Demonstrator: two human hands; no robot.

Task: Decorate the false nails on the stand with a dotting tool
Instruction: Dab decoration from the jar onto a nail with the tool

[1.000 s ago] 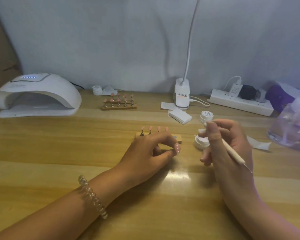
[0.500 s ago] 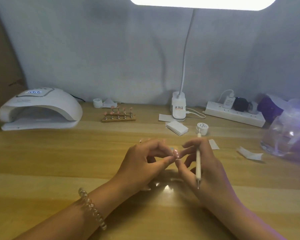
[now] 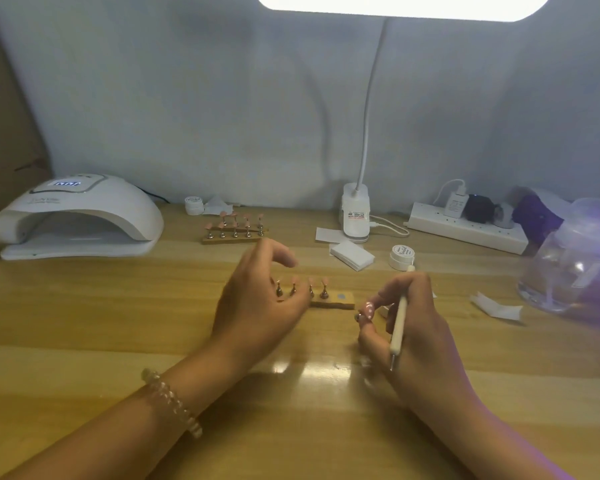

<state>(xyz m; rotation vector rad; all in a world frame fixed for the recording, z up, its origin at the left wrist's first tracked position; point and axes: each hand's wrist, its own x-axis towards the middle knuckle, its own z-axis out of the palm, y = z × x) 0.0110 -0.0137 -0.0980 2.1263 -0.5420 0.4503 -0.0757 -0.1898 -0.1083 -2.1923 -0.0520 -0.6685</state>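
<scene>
On the wooden table (image 3: 84,323) the near nail stand (image 3: 336,302), a small wooden bar, sits at the centre with four pink false nails (image 3: 324,283) upright on metal holders along it; a round spot on its right end is bare. The left hand (image 3: 260,303) hovers over the stand's left end with fingers loosely curled and gripping nothing, thumb lying just in front of the bar; whether it touches the wood cannot be told. A beaded bracelet (image 3: 174,403) circles that wrist. Just right of the stand, the right hand (image 3: 416,327) pinches a single false nail (image 3: 368,309), pink with white dots, on its metal holder at the fingertips, and also grips the dotting tool (image 3: 399,323), whose metal tip points toward the near edge. Farther back stand a second nail stand (image 3: 232,237) with more nails, a white nail lamp (image 3: 77,216) at the left, a clip desk lamp (image 3: 355,216), a stack of white wipes (image 3: 352,256), a small white jar (image 3: 401,257), a power strip (image 3: 465,232) and, far right, a clear bottle (image 3: 568,268).
</scene>
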